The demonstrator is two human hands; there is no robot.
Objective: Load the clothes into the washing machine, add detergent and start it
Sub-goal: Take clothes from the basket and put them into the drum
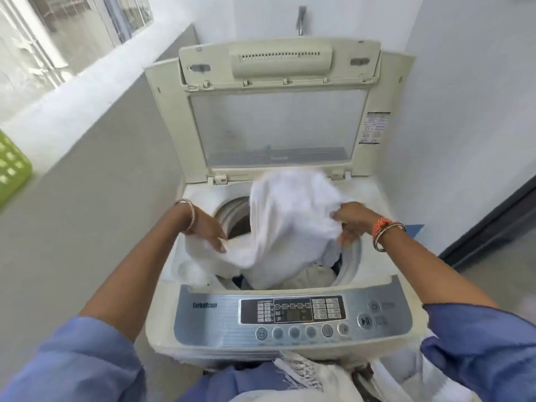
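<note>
Head view: two hands grip one white cloth over washer.

Pale white walls close in the corner, evenly lit by daylight. On the left a low white parapet wall runs back toward the corner, with a glazed window above it, very bright outside. A metal tap sticks out of the back wall. A lime-green perforated basket sits at the far left edge. The floor at right is grey, beside a dark door frame
</note>
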